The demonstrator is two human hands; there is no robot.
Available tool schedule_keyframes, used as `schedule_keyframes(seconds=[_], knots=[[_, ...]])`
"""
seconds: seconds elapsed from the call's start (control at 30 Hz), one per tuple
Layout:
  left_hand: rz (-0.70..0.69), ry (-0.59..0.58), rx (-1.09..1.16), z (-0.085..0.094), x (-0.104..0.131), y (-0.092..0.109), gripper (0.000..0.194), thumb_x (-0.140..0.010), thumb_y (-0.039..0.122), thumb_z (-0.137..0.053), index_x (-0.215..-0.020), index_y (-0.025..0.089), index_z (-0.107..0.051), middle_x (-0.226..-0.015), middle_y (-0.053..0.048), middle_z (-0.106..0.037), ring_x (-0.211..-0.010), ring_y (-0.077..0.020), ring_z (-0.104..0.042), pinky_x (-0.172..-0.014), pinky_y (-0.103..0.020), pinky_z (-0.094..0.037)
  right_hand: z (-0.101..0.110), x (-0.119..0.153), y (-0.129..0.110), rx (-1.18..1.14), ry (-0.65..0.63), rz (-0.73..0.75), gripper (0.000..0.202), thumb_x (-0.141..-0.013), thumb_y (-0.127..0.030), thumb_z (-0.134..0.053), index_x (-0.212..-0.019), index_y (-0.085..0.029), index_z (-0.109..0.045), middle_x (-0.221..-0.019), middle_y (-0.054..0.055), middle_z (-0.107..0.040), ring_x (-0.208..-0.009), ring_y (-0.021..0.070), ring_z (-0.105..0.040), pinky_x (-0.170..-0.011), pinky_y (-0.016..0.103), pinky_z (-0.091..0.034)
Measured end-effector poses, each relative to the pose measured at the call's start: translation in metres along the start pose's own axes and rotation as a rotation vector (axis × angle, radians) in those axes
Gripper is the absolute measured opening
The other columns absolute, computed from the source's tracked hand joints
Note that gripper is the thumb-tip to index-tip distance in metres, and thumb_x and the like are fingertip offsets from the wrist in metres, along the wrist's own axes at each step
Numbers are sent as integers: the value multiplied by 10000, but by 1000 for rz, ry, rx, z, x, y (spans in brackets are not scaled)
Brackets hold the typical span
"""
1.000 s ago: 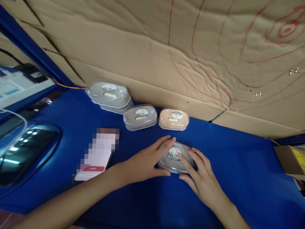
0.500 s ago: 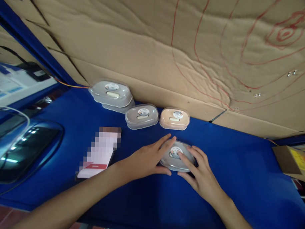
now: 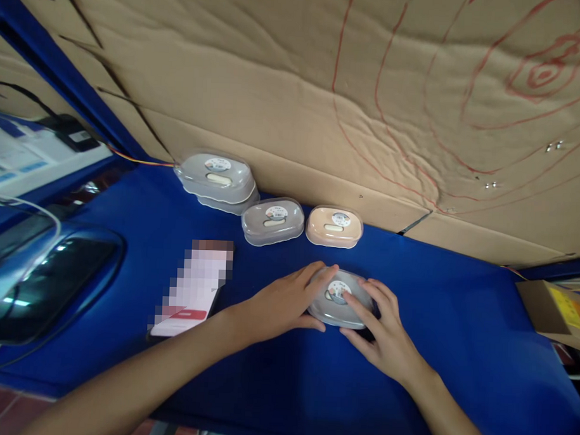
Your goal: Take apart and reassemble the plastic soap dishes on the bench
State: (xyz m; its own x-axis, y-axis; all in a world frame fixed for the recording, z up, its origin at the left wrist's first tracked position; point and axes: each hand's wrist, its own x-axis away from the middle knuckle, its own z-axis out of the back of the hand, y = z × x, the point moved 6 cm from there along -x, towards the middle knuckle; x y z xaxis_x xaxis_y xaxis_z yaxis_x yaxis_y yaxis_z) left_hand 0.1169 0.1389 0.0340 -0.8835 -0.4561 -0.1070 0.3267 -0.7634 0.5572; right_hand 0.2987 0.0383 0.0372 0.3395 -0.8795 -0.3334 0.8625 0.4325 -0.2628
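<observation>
A grey oval plastic box (image 3: 340,313) with a clear cover and a round white sticker lies on the blue table. My left hand (image 3: 291,301) grips its left end, thumb low on the near side and fingers over the far edge. At the right end, my right hand (image 3: 380,322) holds the same box, with the index finger resting on top by the sticker and the thumb at the near side. Behind my hands stand a peach box (image 3: 322,232) and a grey box (image 3: 251,227) of the same kind. Farther left, grey boxes (image 3: 196,176) are stacked.
A phone (image 3: 197,284) lies left of my left arm. Beyond it are a dark glossy device (image 3: 54,292) and a white cable (image 3: 56,225). A cardboard wall (image 3: 274,115) closes off the back of the blue table (image 3: 458,312). At right stands a small carton (image 3: 537,308).
My left hand's fingers have drawn in closer over the box's far left edge. The right hand keeps nearly the same hold. The whole view has shifted slightly.
</observation>
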Motion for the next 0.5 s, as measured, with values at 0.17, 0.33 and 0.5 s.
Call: schedule_keyframes(seconds=[0.17,0.33,0.5], knots=[[-4,51,70,-3,-1,-1,1123,-886,378,-845,-1690,304,-66,-1672,-225,-376,-1518,-384,-460,-1164,-548,-485,0,1,5,-66,60,7,645,-985,-265,-717,-1578,-333,-473,-1577,137,-406,-1505,390,-373,-1150,646,-483],[28,44,102,-3,-2,-1,1048,-889,468,-824,-1674,236,-168,-1632,-218,-412,-1487,-384,-484,-1168,-550,-476,-5,1,10,-124,8,-50,642,-996,-334,-712,-1581,-343,-448,-1634,124,-348,-1552,388,-324,-1176,636,-463],[111,14,101,0,-3,2,990,-796,556,-860,-1568,181,-366,-1520,-207,-523,-1383,-396,-561,-1151,-567,-476,-5,1,11,-146,-54,-107,742,-984,-451,-722,-1624,-334,-366,-1621,137,-374,-1512,387,-381,-1183,632,-461]])
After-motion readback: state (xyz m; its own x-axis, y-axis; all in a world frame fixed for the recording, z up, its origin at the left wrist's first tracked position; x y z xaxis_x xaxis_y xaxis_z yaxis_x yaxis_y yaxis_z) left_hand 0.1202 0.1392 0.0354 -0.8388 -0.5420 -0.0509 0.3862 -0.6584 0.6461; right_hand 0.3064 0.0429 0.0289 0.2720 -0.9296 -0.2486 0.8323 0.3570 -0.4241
